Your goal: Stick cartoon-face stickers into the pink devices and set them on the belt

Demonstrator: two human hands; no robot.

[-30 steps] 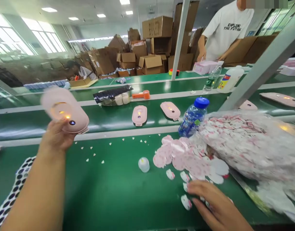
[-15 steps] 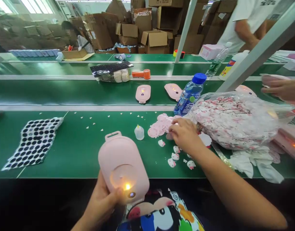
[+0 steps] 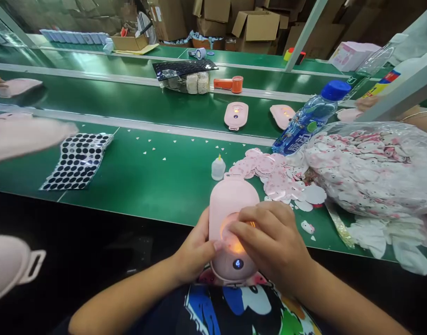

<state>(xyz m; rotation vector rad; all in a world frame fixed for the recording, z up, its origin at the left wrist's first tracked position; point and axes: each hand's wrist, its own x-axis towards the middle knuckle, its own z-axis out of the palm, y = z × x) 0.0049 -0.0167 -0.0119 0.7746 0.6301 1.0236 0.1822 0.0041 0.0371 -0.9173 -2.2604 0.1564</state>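
Observation:
My left hand (image 3: 194, 251) grips the left side of a pink rounded plastic device (image 3: 230, 193), its thumb on the front face. The device is tilted up near my lap; a warm light glows in its round recess and a small display (image 3: 237, 264) is lit. My right hand (image 3: 278, 239) has its fingers curled together at the recess, on a thin pink disc (image 3: 230, 229) partly hidden by them. Beyond the device lie a pile of pink paper discs (image 3: 257, 163) and a small white dropper bottle (image 3: 218, 169). A cat-face cutout (image 3: 307, 227) lies to the right.
A clear bag of cat-face cutouts (image 3: 370, 172) and a leaning blue-capped bottle (image 3: 307, 118) stand right. A dotted sheet (image 3: 79, 160) lies left. Blurred pink devices (image 3: 21, 137) intrude at the left. Lit pink devices (image 3: 236, 115) sit beyond the rail. Co-workers' hands (image 3: 370, 102) show at the edges.
My right hand has left the disc pile and come to the device's recess. The device has moved right with my left hand. The view has shifted; pink devices now appear at left.

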